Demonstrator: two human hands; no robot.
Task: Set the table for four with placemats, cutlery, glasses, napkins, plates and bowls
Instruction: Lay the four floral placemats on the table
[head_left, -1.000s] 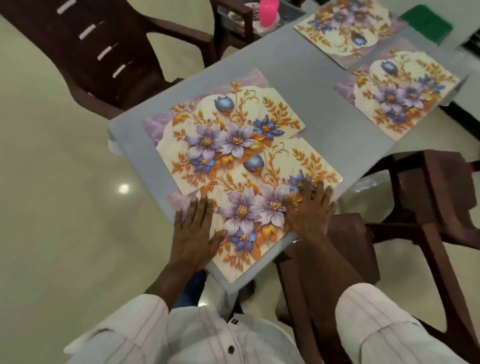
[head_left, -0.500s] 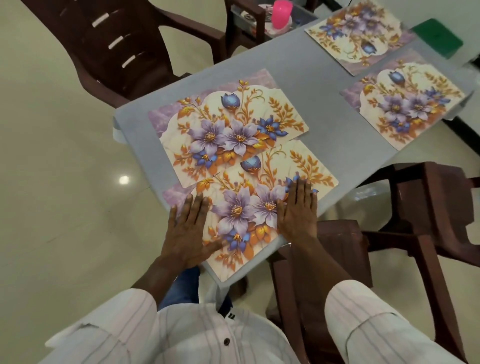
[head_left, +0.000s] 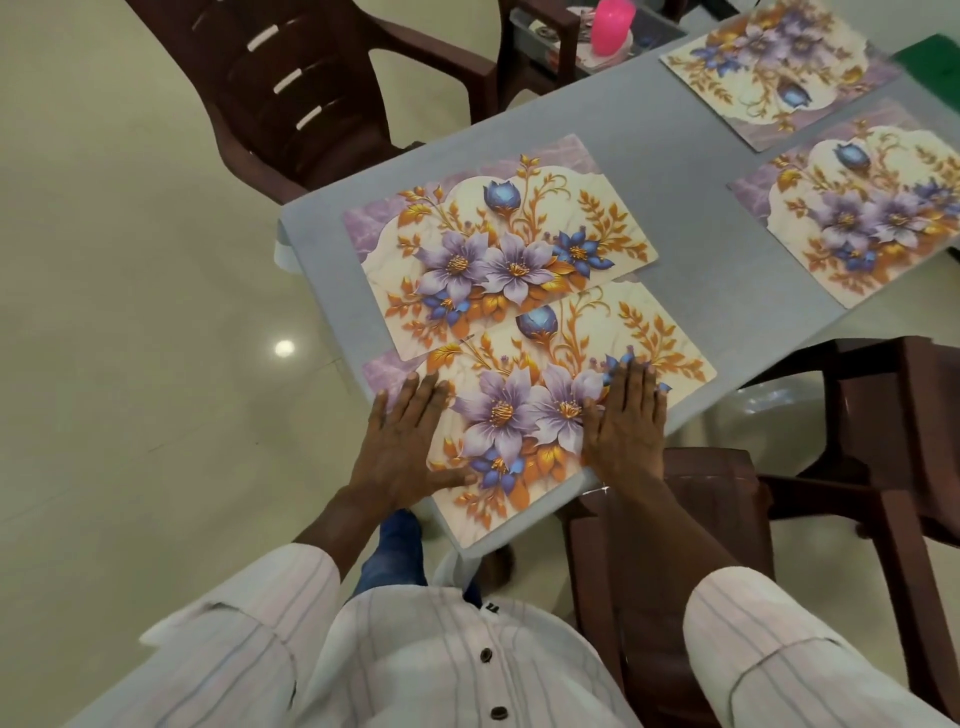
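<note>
Several floral placemats lie on the grey table (head_left: 691, 171). The nearest placemat (head_left: 519, 415) sits at the table's near corner, its far edge tucked under a second placemat (head_left: 498, 249). My left hand (head_left: 405, 447) lies flat on the near mat's left side, fingers straight. On the mat's right side my right hand (head_left: 628, 426) presses flat too. Two more placemats, one at the far right (head_left: 862, 218) and one behind it (head_left: 779, 67), lie across the table.
A brown plastic chair (head_left: 291, 98) stands at the table's left end. Another brown chair (head_left: 691, 519) sits under my right arm, and a third (head_left: 904, 426) to the right. A pink cup (head_left: 613, 26) stands on a tray beyond the table. A green object (head_left: 935, 57) is at the far right.
Both hands stay flat on the near placemat; my right hand has drawn in toward the mat's middle. The mat has shifted slightly against the one beyond it.
</note>
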